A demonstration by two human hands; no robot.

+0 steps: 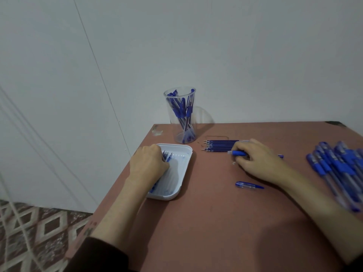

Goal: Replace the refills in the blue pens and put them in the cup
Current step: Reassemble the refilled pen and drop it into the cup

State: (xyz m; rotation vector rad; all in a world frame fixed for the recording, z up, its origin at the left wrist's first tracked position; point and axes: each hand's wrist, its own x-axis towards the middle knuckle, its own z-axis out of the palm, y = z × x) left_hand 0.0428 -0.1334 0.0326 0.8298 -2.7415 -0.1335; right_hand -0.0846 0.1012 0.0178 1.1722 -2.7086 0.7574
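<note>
A clear plastic cup (181,116) with several blue pens in it stands at the table's far left corner. My left hand (147,163) reaches into a white tray (180,173), fingers curled round thin refills (167,155) there. To the right, my right hand (255,160) grips a blue pen barrel (238,153) right beside a neat row of dark blue refills (218,146). A loose blue pen cap (248,185) lies on the table below that hand. A heap of blue pens (337,169) sits at the far right.
The reddish-brown table (206,222) ends at a left edge just beyond the tray, with patterned floor (39,232) below. A pale wall (235,55) rises directly behind the cup.
</note>
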